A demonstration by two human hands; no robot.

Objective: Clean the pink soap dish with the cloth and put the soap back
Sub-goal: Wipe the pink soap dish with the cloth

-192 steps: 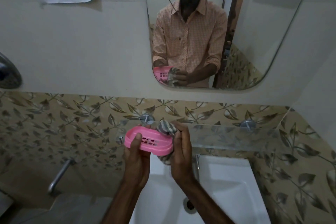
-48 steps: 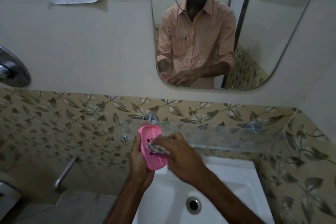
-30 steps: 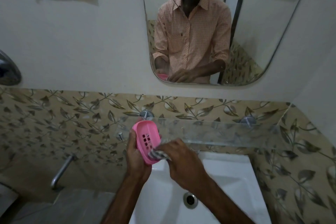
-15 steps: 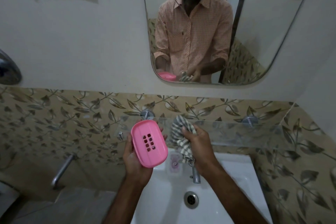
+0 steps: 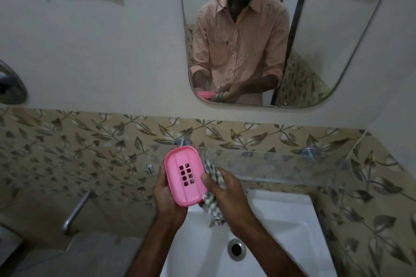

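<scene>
**Pink soap dish held over the basin, cloth at its right edge**

We hold the pink soap dish (image 5: 183, 175) in the lower middle of the frame, above the near rim of the white sink (image 5: 281, 220). Its slotted face is turned toward us, the long axis running from upper left to lower right, and a small block of rectangular drain holes shows at its centre.

Our left hand (image 5: 167, 198) cups the dish from behind and from the left, fingers wrapped along the left edge; that grip is closed on the dish. Our right hand (image 5: 227, 195) sits just right of the dish, its grip closed on the checked cloth (image 5: 213, 186). The thumb of that hand rests at the dish's right edge, and the cloth is bunched between the palm and the dish, touching the dish's right side. A loose tail of cloth hangs below the hand over the basin.

The drain (image 5: 236, 249) lies lower right of the hands. Behind the dish, a clear glass shelf (image 5: 281, 168) runs across the leaf-patterned tiles (image 5: 90, 148). The mirror (image 5: 292, 40) in the upper right of the frame reflects the person, the dish and the cloth at its bottom edge. A metal tap (image 5: 76, 211) projects from the wall at lower left. We cannot see the soap.
</scene>
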